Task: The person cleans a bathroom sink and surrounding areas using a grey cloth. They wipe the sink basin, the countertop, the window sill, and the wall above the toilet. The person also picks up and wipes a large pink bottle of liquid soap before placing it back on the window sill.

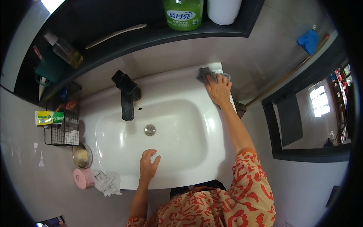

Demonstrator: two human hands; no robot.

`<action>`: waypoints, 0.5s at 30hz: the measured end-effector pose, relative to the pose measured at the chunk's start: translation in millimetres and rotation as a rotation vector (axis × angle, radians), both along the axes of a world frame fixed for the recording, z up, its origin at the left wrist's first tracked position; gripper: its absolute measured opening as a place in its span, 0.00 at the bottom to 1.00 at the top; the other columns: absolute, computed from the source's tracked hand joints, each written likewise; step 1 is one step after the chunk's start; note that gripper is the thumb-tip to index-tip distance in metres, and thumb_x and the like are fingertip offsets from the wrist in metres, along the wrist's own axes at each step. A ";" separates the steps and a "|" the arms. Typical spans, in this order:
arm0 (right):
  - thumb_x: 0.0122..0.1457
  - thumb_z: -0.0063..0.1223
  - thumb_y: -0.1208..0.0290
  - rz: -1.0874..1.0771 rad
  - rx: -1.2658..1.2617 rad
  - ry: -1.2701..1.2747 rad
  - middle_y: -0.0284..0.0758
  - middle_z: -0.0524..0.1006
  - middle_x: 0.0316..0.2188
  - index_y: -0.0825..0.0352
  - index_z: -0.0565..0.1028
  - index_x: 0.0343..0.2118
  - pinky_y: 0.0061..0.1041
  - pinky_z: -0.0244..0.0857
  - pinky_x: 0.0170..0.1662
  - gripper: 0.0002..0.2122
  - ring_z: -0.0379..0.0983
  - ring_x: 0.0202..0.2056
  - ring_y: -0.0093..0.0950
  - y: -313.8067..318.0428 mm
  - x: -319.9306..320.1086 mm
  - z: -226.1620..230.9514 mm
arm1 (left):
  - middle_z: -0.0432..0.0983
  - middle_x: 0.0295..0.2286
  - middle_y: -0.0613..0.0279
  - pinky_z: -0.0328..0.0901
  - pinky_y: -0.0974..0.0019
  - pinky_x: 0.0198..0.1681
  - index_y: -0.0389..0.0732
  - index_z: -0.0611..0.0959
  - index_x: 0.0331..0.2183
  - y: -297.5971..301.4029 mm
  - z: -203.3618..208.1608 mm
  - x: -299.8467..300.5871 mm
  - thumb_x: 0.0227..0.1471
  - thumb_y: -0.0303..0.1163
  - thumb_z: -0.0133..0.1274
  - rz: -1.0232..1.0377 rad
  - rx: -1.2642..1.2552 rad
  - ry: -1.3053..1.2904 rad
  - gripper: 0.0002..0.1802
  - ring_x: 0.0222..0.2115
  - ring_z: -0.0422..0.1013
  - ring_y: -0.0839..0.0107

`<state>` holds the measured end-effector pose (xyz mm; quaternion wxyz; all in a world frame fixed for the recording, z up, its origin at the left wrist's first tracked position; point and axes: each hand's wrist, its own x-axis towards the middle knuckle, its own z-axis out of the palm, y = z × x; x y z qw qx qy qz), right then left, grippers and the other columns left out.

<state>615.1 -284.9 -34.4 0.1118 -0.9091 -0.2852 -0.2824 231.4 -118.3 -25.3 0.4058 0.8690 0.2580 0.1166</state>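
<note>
My right hand (219, 90) presses a crumpled grey cloth (204, 74) against the far right corner of a white washbasin (181, 81). The cloth bunches out on both sides of my fingers. Over the near part of the bowl hovers my left hand (148, 166), its thumb and fingers apart and nothing in it. A black faucet (127, 96) stands at the back of the basin, left of the middle. Below it, the round metal drain (150, 130) shows in the bowl.
Along the left rim are a black wire basket (62, 130) with a toothpaste tube, a metal bowl (82, 156), a pink round container (83, 178) and a white rag (107, 182). A dark shelf above holds a green soap bottle (184, 23) and a white container (224, 11).
</note>
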 end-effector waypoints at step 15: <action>0.51 0.52 0.58 0.356 0.049 0.148 0.37 0.61 0.59 0.52 0.70 0.51 0.45 0.56 0.52 0.22 0.56 0.56 0.42 165.4 -71.6 -8.6 | 0.74 0.38 0.57 0.67 0.63 0.39 0.40 0.78 0.39 -3.6 -7.8 -0.7 0.44 0.27 0.60 -0.011 -0.042 0.056 0.17 0.36 0.72 0.63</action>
